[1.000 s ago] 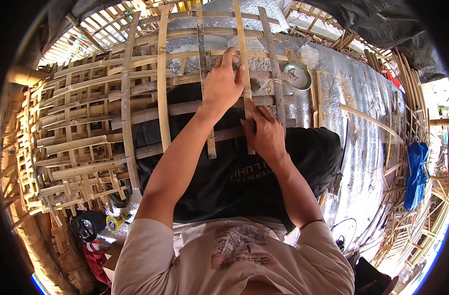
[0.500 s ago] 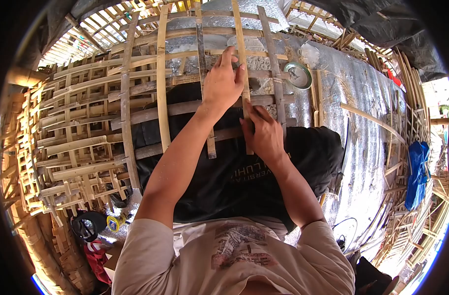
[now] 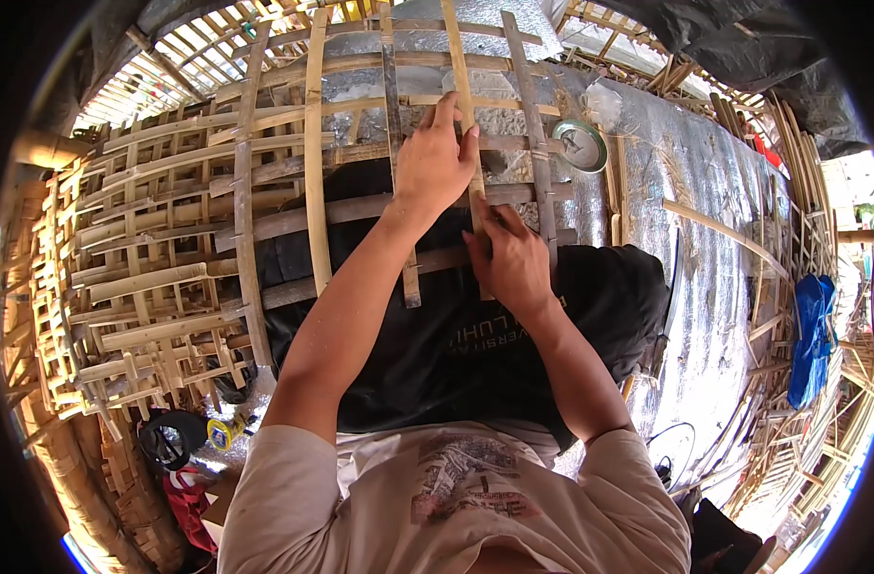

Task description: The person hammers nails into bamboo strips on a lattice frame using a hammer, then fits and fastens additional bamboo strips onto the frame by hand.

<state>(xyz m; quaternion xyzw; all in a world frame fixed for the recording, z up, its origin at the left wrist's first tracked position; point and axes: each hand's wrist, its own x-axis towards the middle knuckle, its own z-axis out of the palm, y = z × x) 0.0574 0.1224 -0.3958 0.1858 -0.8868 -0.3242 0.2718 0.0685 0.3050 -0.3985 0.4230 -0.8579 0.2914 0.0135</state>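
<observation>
A light bamboo strip runs lengthwise over a lattice of crossed bamboo slats. My left hand grips this strip near its middle, with the strip passing between thumb and fingers. Closer to my body, my right hand is closed around the lower part of the same strip, its fingertips partly hidden. Darker slats, one of them an upright slat, lie to either side. Under the near end of the lattice, black cloth with printed letters covers my lap.
A round green-rimmed dish sits right of the lattice on a silvery sheet. More woven bamboo panels are stacked at left. A yellow tape measure and black cap lie lower left; blue plastic hangs at right.
The far end of the light strip has swung slightly left. My left hand has shifted a little with it, and my right hand stays nearly in place.
</observation>
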